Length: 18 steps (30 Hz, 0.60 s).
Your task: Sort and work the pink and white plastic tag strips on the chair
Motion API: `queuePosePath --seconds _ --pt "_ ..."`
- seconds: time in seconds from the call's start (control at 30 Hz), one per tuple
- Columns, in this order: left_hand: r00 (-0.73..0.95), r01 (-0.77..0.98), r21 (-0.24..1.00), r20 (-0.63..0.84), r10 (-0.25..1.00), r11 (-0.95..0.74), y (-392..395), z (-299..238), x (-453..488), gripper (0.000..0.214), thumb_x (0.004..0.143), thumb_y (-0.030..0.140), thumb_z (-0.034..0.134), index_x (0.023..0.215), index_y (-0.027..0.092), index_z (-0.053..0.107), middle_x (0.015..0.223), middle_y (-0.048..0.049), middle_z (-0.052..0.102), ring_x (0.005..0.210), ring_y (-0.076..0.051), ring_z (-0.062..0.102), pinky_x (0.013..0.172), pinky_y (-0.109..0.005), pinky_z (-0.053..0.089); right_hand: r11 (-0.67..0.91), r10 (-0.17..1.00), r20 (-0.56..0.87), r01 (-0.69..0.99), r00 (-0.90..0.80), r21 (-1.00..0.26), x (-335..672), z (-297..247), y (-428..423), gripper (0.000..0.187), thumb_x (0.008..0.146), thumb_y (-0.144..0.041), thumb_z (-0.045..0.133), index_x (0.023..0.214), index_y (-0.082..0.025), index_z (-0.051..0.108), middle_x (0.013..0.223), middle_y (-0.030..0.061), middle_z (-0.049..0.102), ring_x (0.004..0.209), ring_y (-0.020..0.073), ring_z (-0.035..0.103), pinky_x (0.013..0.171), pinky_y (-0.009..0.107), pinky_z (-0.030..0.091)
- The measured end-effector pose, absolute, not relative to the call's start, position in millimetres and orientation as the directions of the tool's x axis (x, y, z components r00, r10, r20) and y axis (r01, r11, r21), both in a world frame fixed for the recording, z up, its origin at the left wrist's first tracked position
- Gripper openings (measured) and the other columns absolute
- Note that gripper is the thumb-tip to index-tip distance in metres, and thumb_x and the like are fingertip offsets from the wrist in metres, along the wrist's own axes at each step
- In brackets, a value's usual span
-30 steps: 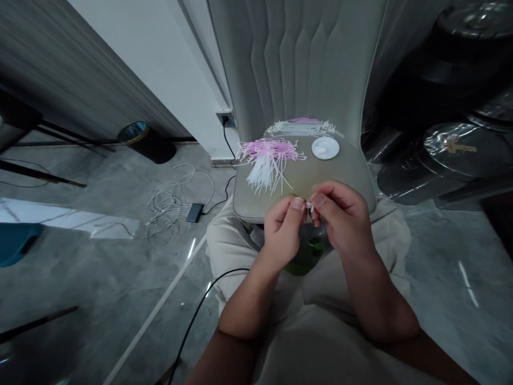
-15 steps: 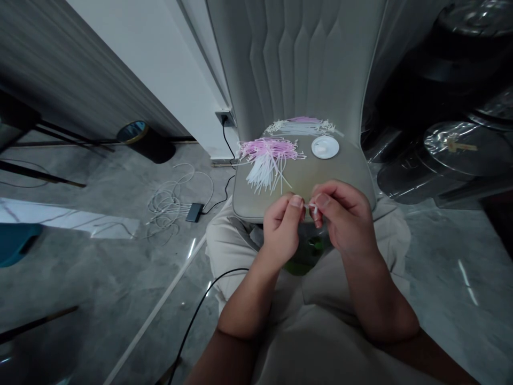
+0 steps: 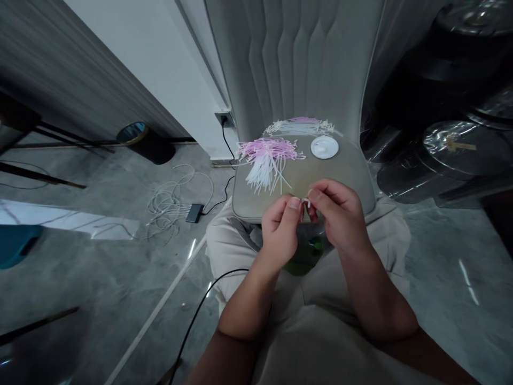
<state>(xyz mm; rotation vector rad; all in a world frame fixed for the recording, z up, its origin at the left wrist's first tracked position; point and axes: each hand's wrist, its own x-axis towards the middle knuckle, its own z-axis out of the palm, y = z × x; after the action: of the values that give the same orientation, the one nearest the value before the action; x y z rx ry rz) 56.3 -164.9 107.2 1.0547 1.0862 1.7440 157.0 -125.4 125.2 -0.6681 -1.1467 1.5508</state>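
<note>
In front of the seat's edge, my left hand (image 3: 281, 224) and my right hand (image 3: 336, 214) meet, thumbs and fingers pinched on a short, thin white stem (image 3: 306, 202). Its bent end shows between the fingertips; the rest is hidden. On the grey chair (image 3: 308, 184) lies a pile of thin stems, pink ones (image 3: 270, 148) across the top and white ones (image 3: 262, 175) fanned below. Behind it is a row of pale stems (image 3: 300, 127) with small cream tips. A small white dish (image 3: 324, 147) to the right holds a white lump.
A black power cord (image 3: 227, 140) runs from a wall socket to a dark box (image 3: 194, 213) with coiled white cables (image 3: 164, 200) on the floor. A black bin (image 3: 146, 141) stands at the left. Plastic-wrapped dark round objects (image 3: 460, 149) are at the right.
My right hand has moved slightly left, closer to my left hand, and less of the white stem shows between them. The piles and dish look the same.
</note>
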Motion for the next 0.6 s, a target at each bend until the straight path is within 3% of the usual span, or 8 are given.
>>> queuePosePath --seconds 0.6 --pt "-0.281 -0.274 0.9 0.263 0.923 -0.34 -163.9 110.6 60.4 0.042 0.095 0.041 0.052 0.06 0.018 0.047 0.056 0.0035 0.044 0.055 -0.009 0.047 0.055 -0.023 0.041 -0.009 0.945 0.128 -0.415 -0.301 -0.91 156.9 127.8 -127.8 0.014 0.084 -0.031 0.07 0.073 -0.022 0.068 0.057 -0.0056 0.059 0.049 0.0057 0.053 0.044 0.014 0.043"
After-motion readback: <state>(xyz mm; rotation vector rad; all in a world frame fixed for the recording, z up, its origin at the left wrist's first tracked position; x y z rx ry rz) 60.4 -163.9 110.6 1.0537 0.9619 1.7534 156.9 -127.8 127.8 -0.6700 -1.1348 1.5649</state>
